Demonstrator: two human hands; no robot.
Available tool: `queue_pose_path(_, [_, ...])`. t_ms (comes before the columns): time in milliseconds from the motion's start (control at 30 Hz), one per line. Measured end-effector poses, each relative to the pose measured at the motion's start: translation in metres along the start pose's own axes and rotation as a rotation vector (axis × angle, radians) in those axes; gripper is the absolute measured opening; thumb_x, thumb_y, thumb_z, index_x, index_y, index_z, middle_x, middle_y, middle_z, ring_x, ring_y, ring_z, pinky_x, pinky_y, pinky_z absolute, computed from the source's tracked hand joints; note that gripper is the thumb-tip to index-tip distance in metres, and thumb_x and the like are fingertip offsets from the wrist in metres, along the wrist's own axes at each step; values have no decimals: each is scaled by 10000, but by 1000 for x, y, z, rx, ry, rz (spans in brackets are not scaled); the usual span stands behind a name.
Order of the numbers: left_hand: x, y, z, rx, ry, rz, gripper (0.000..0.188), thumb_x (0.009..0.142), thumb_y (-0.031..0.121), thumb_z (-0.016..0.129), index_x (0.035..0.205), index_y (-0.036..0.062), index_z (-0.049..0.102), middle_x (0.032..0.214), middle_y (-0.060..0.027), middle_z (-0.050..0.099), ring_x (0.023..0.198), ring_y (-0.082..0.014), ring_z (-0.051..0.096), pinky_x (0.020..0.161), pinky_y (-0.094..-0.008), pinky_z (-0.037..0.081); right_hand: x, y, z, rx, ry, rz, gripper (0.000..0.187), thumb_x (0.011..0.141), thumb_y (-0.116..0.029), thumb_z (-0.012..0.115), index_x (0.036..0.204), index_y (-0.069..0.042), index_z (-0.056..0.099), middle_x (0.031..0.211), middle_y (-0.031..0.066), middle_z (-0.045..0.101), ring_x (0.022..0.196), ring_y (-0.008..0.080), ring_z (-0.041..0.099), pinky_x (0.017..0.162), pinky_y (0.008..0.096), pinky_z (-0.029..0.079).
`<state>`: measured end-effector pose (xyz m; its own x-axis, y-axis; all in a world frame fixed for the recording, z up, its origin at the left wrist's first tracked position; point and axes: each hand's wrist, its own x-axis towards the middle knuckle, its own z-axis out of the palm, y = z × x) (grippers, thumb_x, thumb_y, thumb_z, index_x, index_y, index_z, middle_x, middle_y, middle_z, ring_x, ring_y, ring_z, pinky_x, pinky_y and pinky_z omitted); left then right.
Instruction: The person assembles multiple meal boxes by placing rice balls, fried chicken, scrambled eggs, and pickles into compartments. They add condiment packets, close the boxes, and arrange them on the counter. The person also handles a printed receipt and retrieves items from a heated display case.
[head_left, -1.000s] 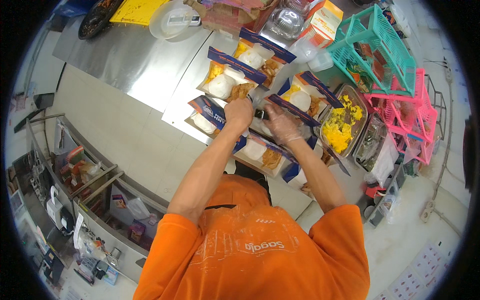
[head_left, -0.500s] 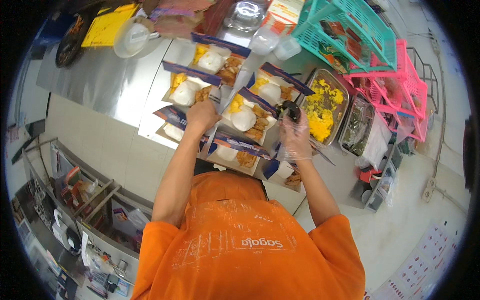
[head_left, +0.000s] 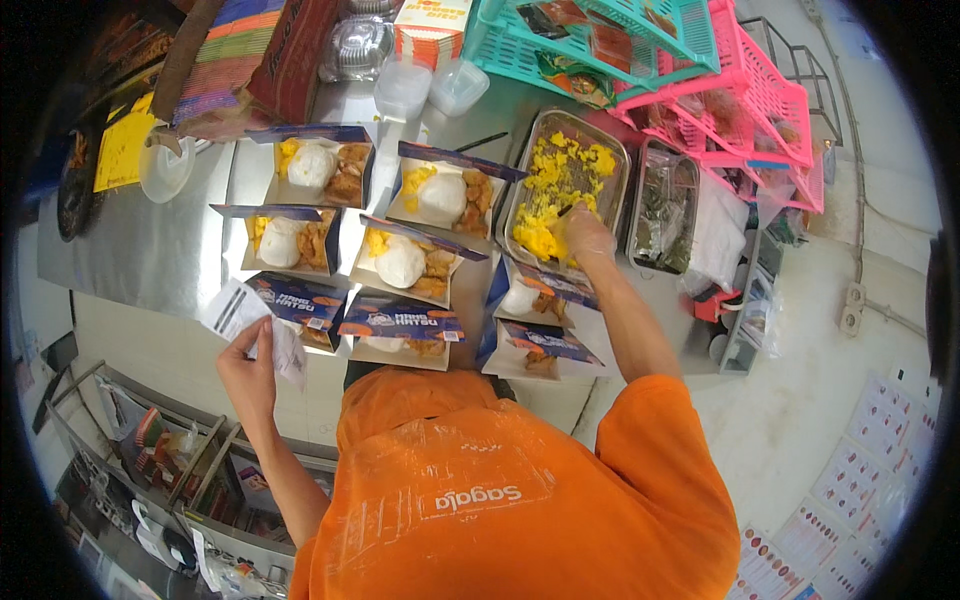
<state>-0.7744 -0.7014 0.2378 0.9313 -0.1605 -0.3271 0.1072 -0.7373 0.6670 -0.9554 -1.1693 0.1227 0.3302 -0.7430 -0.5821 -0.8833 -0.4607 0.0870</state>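
Observation:
Pinched between the fingers of my left hand [head_left: 248,368] is a white printed paper slip [head_left: 262,328], held beside the front-left box. My right hand [head_left: 588,240], in a clear plastic glove, is closed at the near part of a metal tray [head_left: 520,150] of yellow scrambled egg [head_left: 565,170]. A dark utensil [head_left: 566,210] shows at its fingers; most of it is hidden. Left of the tray stand several open dark-blue meal boxes [head_left: 402,318] with white rice [head_left: 400,262], browned fried pieces [head_left: 437,272] and, in some, egg. Flaps partly cover the front boxes' contents.
A metal tray of dark green leaves [head_left: 662,215] stands right of the egg. Teal [head_left: 600,50] and pink baskets [head_left: 735,110] rise behind. Clear plastic tubs [head_left: 403,90], a carton of flat stacked packs [head_left: 225,60] and a white bowl [head_left: 165,170] line the back.
My left hand has left a box and moved left, now with a paper slip. My right hand has gone from beside the boxes into the egg tray. The view has shifted.

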Motion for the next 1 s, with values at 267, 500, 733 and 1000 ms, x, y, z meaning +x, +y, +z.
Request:
queue_pose_path(267, [-39,2,9,49,-27,13,270,956,205,684,1075,-27,757,957,-198,763,894,-178,708,835,-324,528,6,20,-13,-2,-94,-179,596,901,-497,612,1209,12,642,1263,245,657,1185,391,635,994,459,509])
queue_pose_path(500, [-77,-57,29,481,-351,-83,390,925,378,673,1008,10,775,878,-228,734,825,-371,733,774,-428,563,-8,-12,-8,-71,-137,-110,680,890,-516,607,1283,39,597,1333,251,614,1229,381,609,1020,461,491])
queue_pose_path(733, [-75,-98,74,401,-382,-198,558,900,564,626,1046,49,781,971,-237,736,907,-399,719,836,-451,557,0,22,-6,107,-101,-163,754,913,-575,615,1363,25,541,1411,253,549,1302,386,539,1087,452,427])
queue_pose_path(1000, [-46,-98,131,514,-392,-70,857,913,774,402,857,2,769,881,-252,729,888,-431,715,782,-508,559,-19,99,-3,-151,338,-706,695,915,-301,694,1500,-43,421,1463,293,472,1254,456,527,1077,500,409])
